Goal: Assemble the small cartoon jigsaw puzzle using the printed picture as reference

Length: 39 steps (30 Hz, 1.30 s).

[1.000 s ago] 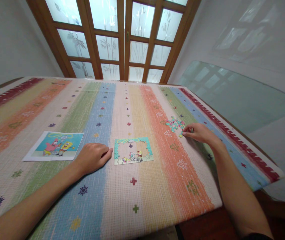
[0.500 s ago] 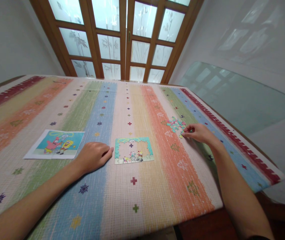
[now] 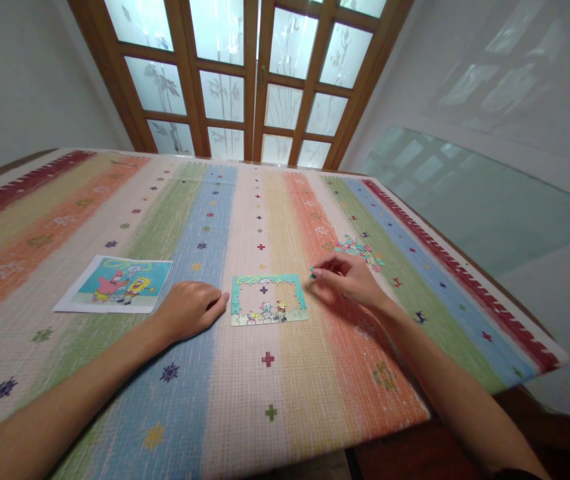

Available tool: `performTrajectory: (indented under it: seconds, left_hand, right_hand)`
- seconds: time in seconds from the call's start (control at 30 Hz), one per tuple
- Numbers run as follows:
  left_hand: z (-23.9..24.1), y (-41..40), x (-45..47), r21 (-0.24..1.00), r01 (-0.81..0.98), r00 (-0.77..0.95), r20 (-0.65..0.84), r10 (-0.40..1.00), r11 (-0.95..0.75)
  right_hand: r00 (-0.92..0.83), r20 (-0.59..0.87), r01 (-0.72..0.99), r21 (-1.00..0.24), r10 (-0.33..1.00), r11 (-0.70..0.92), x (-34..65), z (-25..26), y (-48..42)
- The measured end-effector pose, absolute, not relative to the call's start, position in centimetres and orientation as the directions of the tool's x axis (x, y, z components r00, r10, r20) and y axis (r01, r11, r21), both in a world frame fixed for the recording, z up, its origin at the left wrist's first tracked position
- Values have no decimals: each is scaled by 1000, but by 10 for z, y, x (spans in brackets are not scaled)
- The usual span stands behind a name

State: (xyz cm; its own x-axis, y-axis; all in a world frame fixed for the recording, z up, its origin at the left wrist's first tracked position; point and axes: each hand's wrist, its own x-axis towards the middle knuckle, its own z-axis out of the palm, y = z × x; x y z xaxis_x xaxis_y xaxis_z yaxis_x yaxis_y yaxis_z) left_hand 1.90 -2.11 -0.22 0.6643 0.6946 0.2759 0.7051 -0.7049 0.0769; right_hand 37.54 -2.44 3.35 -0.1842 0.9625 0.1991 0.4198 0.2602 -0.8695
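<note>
A partly assembled jigsaw puzzle (image 3: pixel 269 319) lies on the striped cloth, its border joined around an open middle where the cloth shows through. My right hand (image 3: pixel 347 277) is just right of the puzzle, its thumb and forefinger pinching a small teal puzzle piece (image 3: pixel 313 273). Behind that hand, a heap of loose puzzle pieces (image 3: pixel 359 247) is partly covered by it. My left hand (image 3: pixel 189 310) rests on the cloth with fingers curled, its fingertips close to the puzzle's left edge. Whether anything is under those fingers cannot be seen.
To the left lies a printed cartoon picture (image 3: pixel 115 283) on white paper. The striped tablecloth (image 3: pixel 235 427) covers the table. Wooden doors with frosted panes (image 3: pixel 225 93) stand beyond the far edge, and a pale wall (image 3: pixel 529 113) rises at the right.
My right hand has moved left from the loose pieces toward the puzzle, carrying a teal piece. The left hand stays where it was. The view has shifted slightly.
</note>
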Motion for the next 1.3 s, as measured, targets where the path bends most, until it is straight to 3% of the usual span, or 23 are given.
performTrajectory:
  seconds: [0.27, 1.3]
  left_hand:
    - [-3, -21, 19, 77, 715, 658, 264, 706, -695]
    - [0, -22, 20, 72, 710, 662, 272, 699, -701]
  right_hand:
    - [-414, 253, 429, -793, 874, 433, 321, 22, -56]
    - [-435, 329, 518, -671, 838, 531, 315, 11, -55]
